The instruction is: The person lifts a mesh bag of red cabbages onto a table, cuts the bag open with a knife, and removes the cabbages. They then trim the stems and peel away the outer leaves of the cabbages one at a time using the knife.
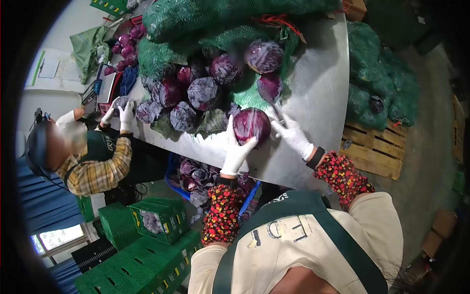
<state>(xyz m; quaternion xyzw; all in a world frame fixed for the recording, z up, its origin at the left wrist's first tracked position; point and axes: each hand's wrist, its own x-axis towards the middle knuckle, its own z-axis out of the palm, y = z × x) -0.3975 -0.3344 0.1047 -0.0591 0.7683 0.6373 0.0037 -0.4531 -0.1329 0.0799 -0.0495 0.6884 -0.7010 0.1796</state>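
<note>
Seen from above, a person in a cream shirt, green apron and red flowered sleeve covers works at a steel table (318,73). Both hands wear white gloves.

The left hand (237,149) is spread wide and cupped against the near left side of a red cabbage (251,125), with the fingers curving up over it to steady it. The cabbage sits on the bare metal near the table's front edge, between the two hands.

The right hand (293,134) is just to the right of the cabbage, with its fingers curled closed. It seems to hold a knife (277,113), though the thin blade is blurred; the blade angles up past the cabbage's upper right side.

Behind this head, a heap of red cabbages (203,90) spills from green mesh sacks (196,19) across the table. More sacks (382,83) are stacked on a wooden pallet (374,147) to the right.

At the left, a co-worker in a plaid shirt holds a smaller cabbage (121,104) in both gloved hands (126,115), beside a weighing scale (98,90).

Below the table's edge, a blue bin (174,171) holds loose purple leaves. Green plastic crates (147,245) stand on the floor nearby.
</note>
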